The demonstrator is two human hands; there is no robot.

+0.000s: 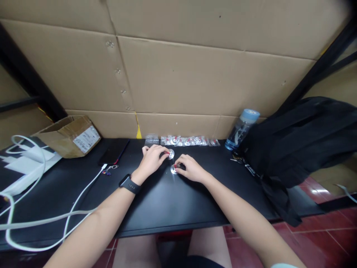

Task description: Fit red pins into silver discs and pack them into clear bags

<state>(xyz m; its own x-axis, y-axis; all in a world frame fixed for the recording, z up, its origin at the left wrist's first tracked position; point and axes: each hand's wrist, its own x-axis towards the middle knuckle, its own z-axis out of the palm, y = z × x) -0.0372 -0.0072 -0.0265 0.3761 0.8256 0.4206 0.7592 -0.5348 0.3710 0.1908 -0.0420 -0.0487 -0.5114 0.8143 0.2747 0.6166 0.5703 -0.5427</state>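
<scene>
Now: 2 hands (pixel 152 160) (pixel 192 169) apart | 1 silver disc (pixel 171 154) (pixel 173 170) pinched ea. | 1 btl (pixel 242 129), 1 blk bag (pixel 304 137)

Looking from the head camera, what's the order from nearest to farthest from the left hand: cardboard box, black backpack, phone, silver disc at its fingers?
From the left hand:
1. Silver disc, at its fingertips
2. Phone, to its left
3. Cardboard box, farther left
4. Black backpack, far right

Through my feed, left hand (pixel 153 159) and right hand (pixel 192 168) each pinch a disc (pixel 171 154) in front of the packets (pixel 189 141).
</scene>
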